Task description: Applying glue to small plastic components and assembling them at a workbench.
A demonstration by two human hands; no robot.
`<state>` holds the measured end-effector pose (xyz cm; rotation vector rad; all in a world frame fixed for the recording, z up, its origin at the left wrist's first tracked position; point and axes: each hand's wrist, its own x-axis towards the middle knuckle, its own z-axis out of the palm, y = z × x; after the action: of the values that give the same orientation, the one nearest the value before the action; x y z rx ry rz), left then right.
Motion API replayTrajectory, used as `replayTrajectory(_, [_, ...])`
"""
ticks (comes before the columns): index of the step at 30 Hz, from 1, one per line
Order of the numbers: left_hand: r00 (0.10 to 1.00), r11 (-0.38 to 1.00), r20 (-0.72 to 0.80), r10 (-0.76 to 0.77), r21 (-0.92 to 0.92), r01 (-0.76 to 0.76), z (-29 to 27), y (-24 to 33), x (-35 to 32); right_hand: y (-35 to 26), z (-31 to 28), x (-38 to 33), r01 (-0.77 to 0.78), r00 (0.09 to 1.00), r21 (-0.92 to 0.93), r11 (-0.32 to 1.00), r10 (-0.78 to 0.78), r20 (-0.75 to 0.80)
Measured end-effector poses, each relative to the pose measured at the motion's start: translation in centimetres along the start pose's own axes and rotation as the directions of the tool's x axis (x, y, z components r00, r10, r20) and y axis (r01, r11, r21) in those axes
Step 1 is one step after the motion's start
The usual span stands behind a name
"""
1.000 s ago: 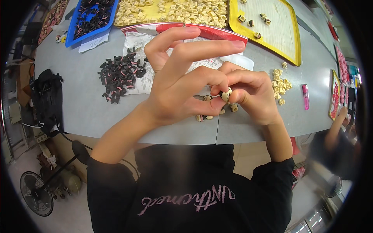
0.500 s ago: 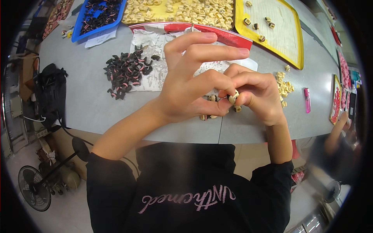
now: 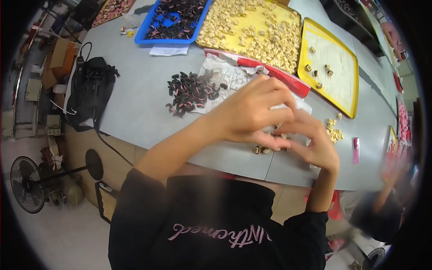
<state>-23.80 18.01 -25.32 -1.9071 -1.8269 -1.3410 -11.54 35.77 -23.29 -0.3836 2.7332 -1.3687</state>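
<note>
My left hand (image 3: 256,110) and my right hand (image 3: 315,141) meet over the table near its front edge. Both are closed, with fingertips pinched around a small cream-and-black piece (image 3: 281,135) that the fingers mostly hide. Just under them, a few finished-looking cream-and-black pieces (image 3: 261,150) lie on the table. To the left is a pile of small black curved pieces with pink strips (image 3: 189,93), partly on crumpled white paper (image 3: 217,69). Beyond my right hand sits a small heap of loose cream pieces (image 3: 334,131).
At the back stand a blue tray (image 3: 168,41) of black pieces, a yellow tray (image 3: 252,36) of cream pieces and another yellow tray (image 3: 354,96) with several assembled pieces. A pink pen-like item (image 3: 356,150) lies right. A black bag (image 3: 92,90) is left; another person (image 3: 378,209) works at right.
The view has shifted, so the table things appear further right and lower. My left hand's raised fingers have curled down toward the piece, and both hands are still together.
</note>
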Motion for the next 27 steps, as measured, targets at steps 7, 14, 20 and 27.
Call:
replayTrajectory(7, [0.835, 0.721, -0.018, -0.550, 0.495, 0.485, -5.0, -0.2, -1.5, 0.0, -0.1, -0.1, 0.005, 0.999, -0.073, 0.997, -0.008, -0.051])
replayTrajectory(14, [0.811, 0.689, -0.017, -0.585, 0.517, 0.508, -3.9, -0.3, -3.8, 1.1, -0.4, -0.4, -0.148, 0.892, -0.390, 0.909, -0.047, -0.449])
replayTrajectory(20, [0.810, 0.672, -0.067, -0.582, 0.522, 0.526, -3.4, -0.1, -4.0, 1.6, 0.0, -0.9, -0.220, 0.918, -0.429, 0.876, 0.038, -0.394])
replayTrajectory(27, [0.795, 0.743, -0.169, -0.583, 0.283, 0.606, -4.3, 0.5, -2.7, 1.5, -0.5, -0.8, -0.200, 0.915, -0.338, 0.920, 0.052, -0.400])
